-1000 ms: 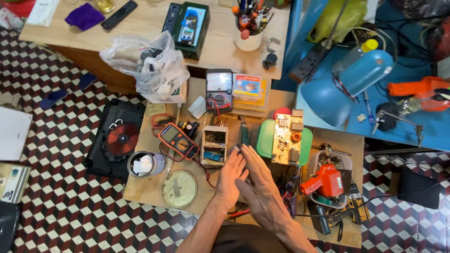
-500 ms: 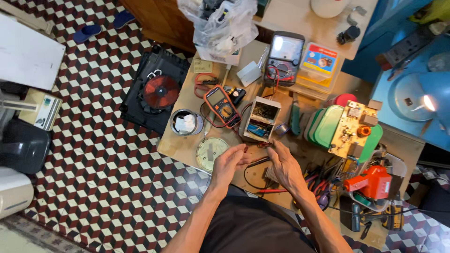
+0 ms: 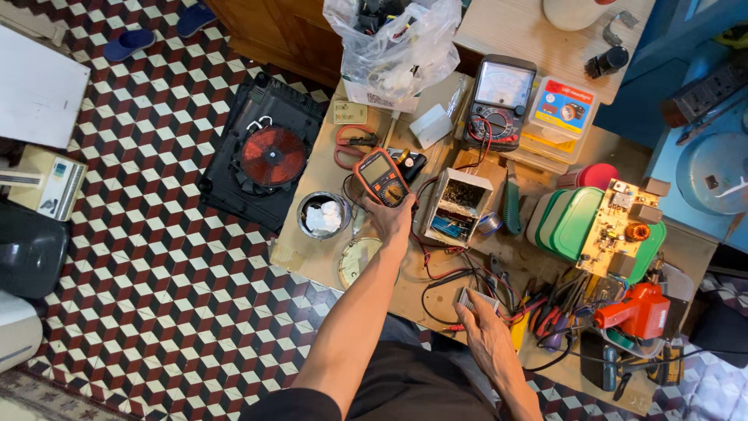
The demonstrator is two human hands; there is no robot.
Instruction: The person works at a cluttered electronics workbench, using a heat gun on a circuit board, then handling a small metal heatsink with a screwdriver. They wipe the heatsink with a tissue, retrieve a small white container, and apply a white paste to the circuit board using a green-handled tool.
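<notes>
Orange multimeter lies on the worktop, long axis running 11 to 5 o'clock, display toward 11. Left hand closes on its lower end; better to grip both sides firmly, clear of the red leads. Right hand pinches a small grey component.

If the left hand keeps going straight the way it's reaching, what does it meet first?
The left hand already touches the orange digital multimeter. Past that, probably the red-handled scissors, then the plastic bag; depth is hard to judge.

Multimeter left of open box, tin further left.
</notes>
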